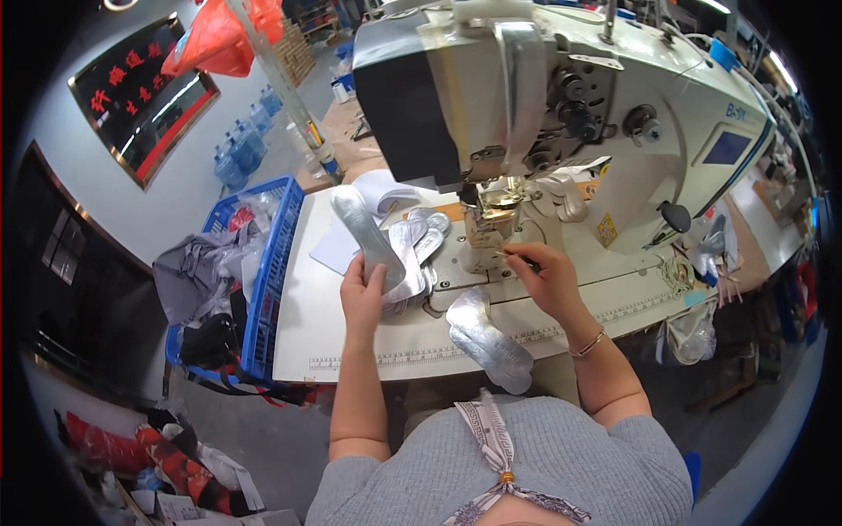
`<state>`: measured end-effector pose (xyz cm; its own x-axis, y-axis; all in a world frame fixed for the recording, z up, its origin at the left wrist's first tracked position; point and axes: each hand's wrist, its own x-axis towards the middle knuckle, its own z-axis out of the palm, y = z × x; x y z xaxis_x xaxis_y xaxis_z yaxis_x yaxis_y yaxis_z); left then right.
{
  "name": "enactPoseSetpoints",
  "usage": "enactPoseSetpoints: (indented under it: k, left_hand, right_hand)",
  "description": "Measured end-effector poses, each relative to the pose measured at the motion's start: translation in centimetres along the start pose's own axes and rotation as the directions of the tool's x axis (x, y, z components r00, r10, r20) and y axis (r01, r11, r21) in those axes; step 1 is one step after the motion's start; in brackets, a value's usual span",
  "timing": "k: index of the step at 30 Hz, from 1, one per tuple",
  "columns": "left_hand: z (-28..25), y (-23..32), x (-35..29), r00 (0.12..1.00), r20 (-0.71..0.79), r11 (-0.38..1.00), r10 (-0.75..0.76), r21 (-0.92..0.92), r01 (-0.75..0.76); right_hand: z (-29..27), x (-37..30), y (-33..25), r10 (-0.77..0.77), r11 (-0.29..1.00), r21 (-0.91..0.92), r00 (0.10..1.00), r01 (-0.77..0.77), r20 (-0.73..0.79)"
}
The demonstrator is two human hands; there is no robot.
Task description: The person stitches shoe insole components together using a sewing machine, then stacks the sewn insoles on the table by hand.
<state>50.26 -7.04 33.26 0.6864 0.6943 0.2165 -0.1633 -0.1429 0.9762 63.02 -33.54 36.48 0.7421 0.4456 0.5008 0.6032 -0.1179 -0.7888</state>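
My left hand (362, 294) is closed on the lower end of a shiny silver insole-shaped piece (354, 217), tilted over the table beside a pile of similar silver pieces (424, 235). At the needle area of a large white sewing machine (493, 219), my right hand (550, 273) pinches a small dark tool (526, 261) with a thin pale tip. Its exact kind is too small to tell. Between my forearms, more silver insole-shaped pieces (489, 340) lie overlapped, hanging past the table's front edge.
White sheets (340, 249) lie behind the left pile. A blue crate (267, 298) stuffed with cloth and bags stands against the table's left side. A printed ruler (421, 354) runs along the front edge. Scissors (664, 230) and thread scraps (676, 273) are at the right.
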Motion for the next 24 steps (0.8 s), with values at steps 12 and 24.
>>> enactPoseSetpoints:
  k: [12, 24]
  left_hand:
    - [7.1, -1.0, -5.0, 0.871, 0.481, 0.541, 0.098, 0.709, -0.452]
    - [8.5, 0.5, -4.5, 0.903, 0.344, 0.921, 0.258, 0.194, -0.337]
  right_hand:
    - [-0.1, -1.8, 2.5, 0.187, 0.979, 0.076, 0.980, -0.192, 0.066]
    - [-1.8, -2.5, 4.4, 0.173, 0.977, 0.121, 0.985, -0.173, 0.012]
